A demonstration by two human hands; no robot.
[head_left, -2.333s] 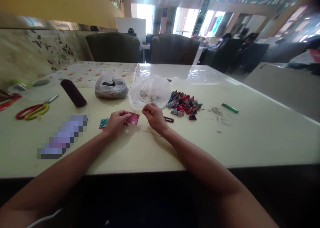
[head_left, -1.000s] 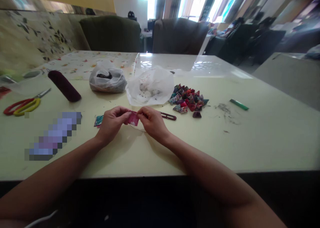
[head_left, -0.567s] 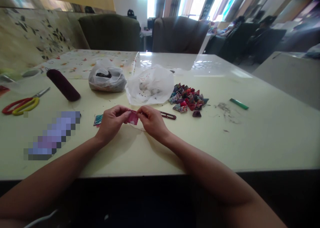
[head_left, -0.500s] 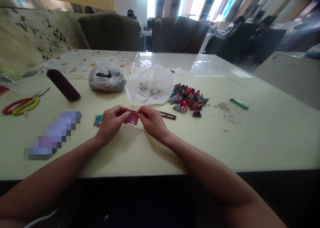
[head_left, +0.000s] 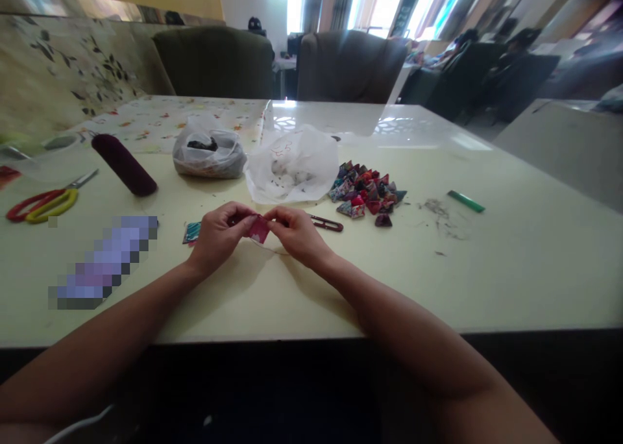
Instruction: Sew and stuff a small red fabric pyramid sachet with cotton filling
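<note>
A small dark pink cloth piece (head_left: 259, 230) is held above the table between both hands. My left hand (head_left: 220, 236) pinches its left side with thumb and fingers. On the other side, my right hand (head_left: 298, 235) is closed at the cloth's upper right corner. A thin thread hangs in a curve below the cloth toward my right hand. Teal patterned cloth (head_left: 192, 232) lies partly hidden behind my left hand. Behind my right hand, a dark red thread snipper or similar tool (head_left: 328, 223) shows in part.
Beyond the hands stand a white plastic bag (head_left: 292, 168), a second bag (head_left: 209, 155) and a pile of small cloth triangles (head_left: 367, 187). Scissors (head_left: 51, 204), a maroon roll (head_left: 124, 165) and a blurred-out object (head_left: 109, 259) lie left; a green tool (head_left: 466, 201) lies right.
Both hands stay at the pink cloth, which has tilted slightly. The rest of the table looks the same.
</note>
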